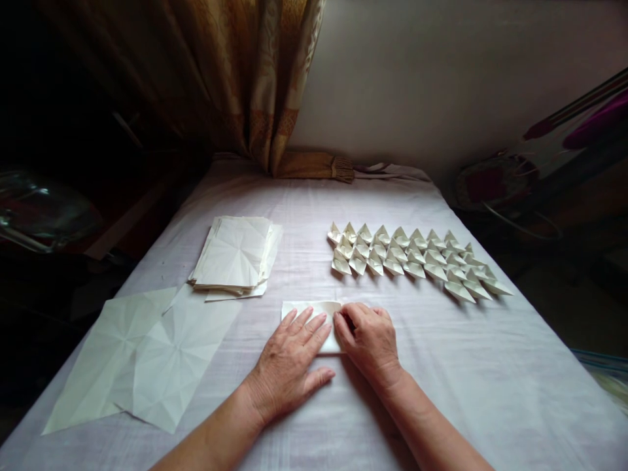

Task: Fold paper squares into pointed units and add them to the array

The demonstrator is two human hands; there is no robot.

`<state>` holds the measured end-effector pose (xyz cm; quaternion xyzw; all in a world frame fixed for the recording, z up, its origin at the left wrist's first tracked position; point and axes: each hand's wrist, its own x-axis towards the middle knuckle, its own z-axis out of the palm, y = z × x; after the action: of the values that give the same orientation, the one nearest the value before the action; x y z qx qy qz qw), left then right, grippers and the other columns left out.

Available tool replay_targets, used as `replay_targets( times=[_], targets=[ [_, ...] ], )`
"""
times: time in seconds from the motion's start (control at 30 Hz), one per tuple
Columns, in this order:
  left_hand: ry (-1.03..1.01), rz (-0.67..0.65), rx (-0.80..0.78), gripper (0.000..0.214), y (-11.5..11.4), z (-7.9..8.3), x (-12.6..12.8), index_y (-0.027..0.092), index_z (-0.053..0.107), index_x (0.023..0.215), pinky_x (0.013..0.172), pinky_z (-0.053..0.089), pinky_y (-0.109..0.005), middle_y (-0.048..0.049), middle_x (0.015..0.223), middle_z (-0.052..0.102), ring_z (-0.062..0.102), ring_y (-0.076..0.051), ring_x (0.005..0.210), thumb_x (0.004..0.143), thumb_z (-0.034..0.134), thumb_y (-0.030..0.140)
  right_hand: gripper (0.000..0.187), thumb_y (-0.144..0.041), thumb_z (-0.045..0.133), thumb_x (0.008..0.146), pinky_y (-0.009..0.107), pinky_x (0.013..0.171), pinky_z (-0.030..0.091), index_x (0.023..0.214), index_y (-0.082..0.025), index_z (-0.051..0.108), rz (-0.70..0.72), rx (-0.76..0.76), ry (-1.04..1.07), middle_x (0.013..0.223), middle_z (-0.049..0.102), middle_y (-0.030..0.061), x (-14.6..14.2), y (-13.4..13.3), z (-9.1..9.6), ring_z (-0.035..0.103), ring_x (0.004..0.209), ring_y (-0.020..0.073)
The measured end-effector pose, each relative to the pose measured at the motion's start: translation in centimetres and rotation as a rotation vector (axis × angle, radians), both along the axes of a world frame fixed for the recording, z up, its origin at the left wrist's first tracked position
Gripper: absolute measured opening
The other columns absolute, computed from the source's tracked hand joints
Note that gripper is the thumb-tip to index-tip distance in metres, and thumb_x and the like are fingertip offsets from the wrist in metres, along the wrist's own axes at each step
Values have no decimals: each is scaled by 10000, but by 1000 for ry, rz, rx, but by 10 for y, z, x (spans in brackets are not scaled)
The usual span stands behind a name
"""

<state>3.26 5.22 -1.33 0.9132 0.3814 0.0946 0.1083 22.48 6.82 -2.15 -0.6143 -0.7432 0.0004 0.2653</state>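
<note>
A folded piece of white paper (331, 344) lies flat on the cloth in front of me. My left hand (290, 356) rests over its left and middle part, palm down, with the fingers stretched out and the thumb apart. At the paper's right edge, my right hand (370, 337) is closed, thumb and fingers pinched together on that edge. Its fingertips partly hide the corner. Beyond my right hand stand several small folded paper boats (394, 261), packed in rows.
A stack of creased paper sheets (233, 252) lies at the back left. Nearer on the left, two creased sheets (169, 363) overlap on the pale tablecloth (471, 405). A gold curtain (265, 85) hangs behind the far edge, beside a grey wall (417, 85).
</note>
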Motion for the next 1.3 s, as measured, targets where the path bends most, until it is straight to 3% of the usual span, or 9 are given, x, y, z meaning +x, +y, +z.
replay_targets(
  times=[0.67,0.83,0.93,1.3],
  targets=[
    [-56,9,-36,607,1,0,-1,214,392,1448,1201,203,-454,-39,1503,434,305,-247,1429,922,497,499,222,-220,503,881,302,697,284,671,-199,573,-10,13,20,632,639,-1,0,0,-3,559,601,136],
    [-66,13,-34,601,1,0,-1,217,402,1442,1202,203,-456,-43,1498,441,304,-249,1430,918,505,492,126,-247,521,875,299,715,314,852,-186,628,-28,28,47,621,650,-12,0,-1,-7,583,592,145],
    [-64,16,-37,601,0,0,-1,222,399,1444,1202,206,-458,-42,1499,439,303,-249,1430,916,510,486,199,-260,512,882,306,742,341,1008,-159,628,-54,52,55,633,663,-10,0,-1,-9,582,576,152],
    [-47,15,-19,579,0,0,-1,227,418,1431,1199,200,-464,-34,1503,434,305,-256,1428,918,508,478,218,-228,485,894,306,747,351,1045,-176,633,-21,19,93,806,669,31,4,-5,-7,602,709,168]
  ],
)
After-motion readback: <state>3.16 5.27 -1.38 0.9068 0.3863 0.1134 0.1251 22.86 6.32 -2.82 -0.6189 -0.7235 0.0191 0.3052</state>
